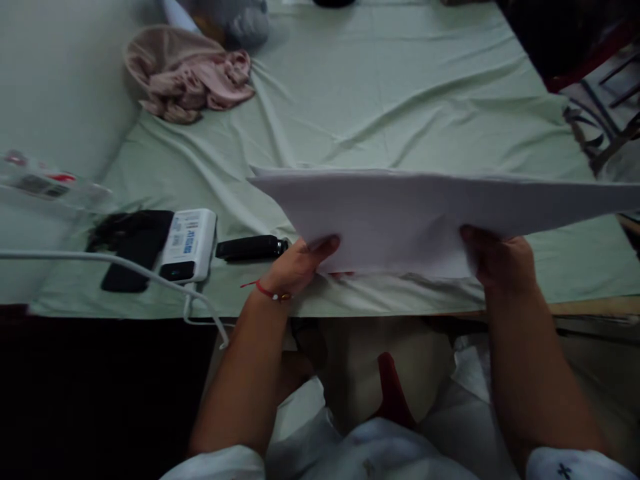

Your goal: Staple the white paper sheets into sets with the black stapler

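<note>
A stack of white paper sheets is held up over the near edge of the bed-like surface, its far edge spread wide to the right. My left hand grips its near left part, thumb on top and fingers hidden beneath. On the near right, my right hand is closed on the same sheets, its thumb pressing on the top one. A black stapler lies just left of my left hand, apart from it. A red string bracelet circles my left wrist.
Pale green cloth covers the surface. Left of the stapler are a white power bank with a white cable and a dark phone-like slab. A crumpled pink cloth lies at the back left. A clear plastic package is at far left.
</note>
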Tool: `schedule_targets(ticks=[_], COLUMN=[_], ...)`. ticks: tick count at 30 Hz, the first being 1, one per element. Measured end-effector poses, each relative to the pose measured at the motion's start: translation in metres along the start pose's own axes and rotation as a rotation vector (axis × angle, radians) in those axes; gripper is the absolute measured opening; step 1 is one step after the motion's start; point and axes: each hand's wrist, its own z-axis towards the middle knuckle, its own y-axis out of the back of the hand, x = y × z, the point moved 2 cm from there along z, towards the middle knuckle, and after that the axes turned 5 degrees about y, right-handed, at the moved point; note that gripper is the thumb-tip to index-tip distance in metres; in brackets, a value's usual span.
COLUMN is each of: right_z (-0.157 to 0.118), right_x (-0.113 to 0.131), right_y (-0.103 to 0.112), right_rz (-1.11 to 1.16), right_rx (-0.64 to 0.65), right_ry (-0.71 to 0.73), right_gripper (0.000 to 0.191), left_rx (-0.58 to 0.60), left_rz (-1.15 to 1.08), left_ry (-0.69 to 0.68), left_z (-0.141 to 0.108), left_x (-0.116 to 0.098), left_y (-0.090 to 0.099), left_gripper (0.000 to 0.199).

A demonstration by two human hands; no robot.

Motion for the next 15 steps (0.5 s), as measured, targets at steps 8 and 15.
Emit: schedule_targets(ticks=[8, 15], right_z=[-0.003, -0.004], right_x=[0.003, 0.006], right_y=[-0.001, 0.0], right_rz=[-0.024, -0.297], right_rx=[0.07, 0.033], right_ry=[-0.01, 0.176], right_gripper=[0.034, 0.028], left_rx=[0.004, 0.035], left_rz=[-0.071, -0.095], left_ry=[0.119, 0.147], left_z=[-0.002, 0.0], left_x=[-0.005, -0.005], left_y=[0.003, 0.01], left_gripper=[0.048, 0.047])
